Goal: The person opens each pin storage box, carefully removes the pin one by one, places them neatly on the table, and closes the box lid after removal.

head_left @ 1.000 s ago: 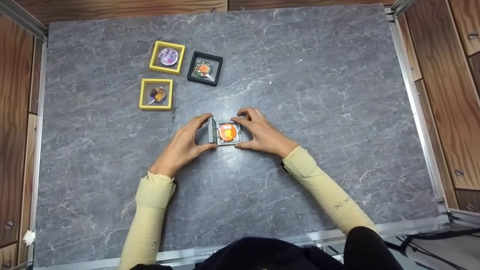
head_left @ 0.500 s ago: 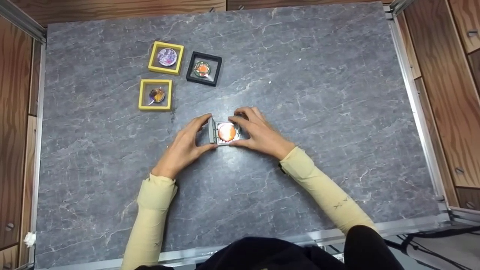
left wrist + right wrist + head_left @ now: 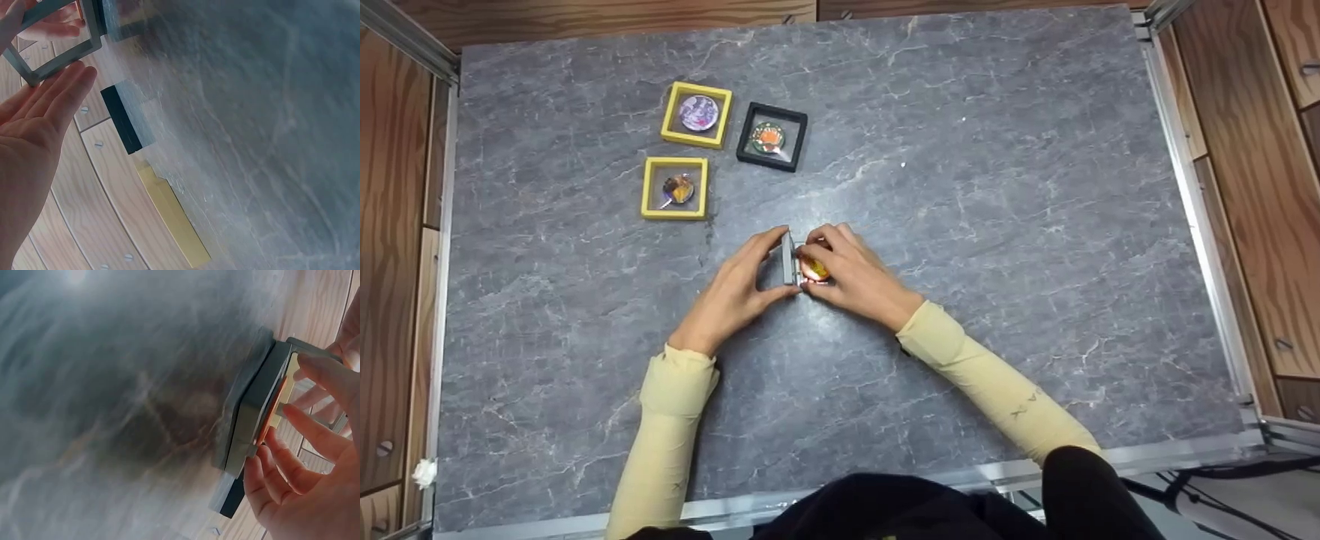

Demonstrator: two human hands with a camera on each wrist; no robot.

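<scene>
A small grey hinged display case (image 3: pixel 787 259) stands open on the table, its lid upright on the left. My left hand (image 3: pixel 731 292) holds that lid, thumb at the near edge and fingers at the far edge. In the left wrist view the clear-windowed lid frame (image 3: pixel 67 59) rests against the fingertips. Over the base, the fingers and thumb of my right hand (image 3: pixel 855 274) curl round an orange round badge (image 3: pixel 814 268), hiding part of it. The right wrist view shows the badge (image 3: pixel 273 410) edge-on at the base, fingertips right at its rim.
Farther back on the marbled grey table (image 3: pixel 997 262) lie two yellow-framed display cases (image 3: pixel 645 191) and a black-framed one (image 3: pixel 744 135), each with a round badge inside. Wood-patterned panels (image 3: pixel 1222 90) border the table.
My right hand has moved left from around the case's right side to over the badge, its fingers now closer together. The left hand keeps holding the lid, which looks more edge-on now.
</scene>
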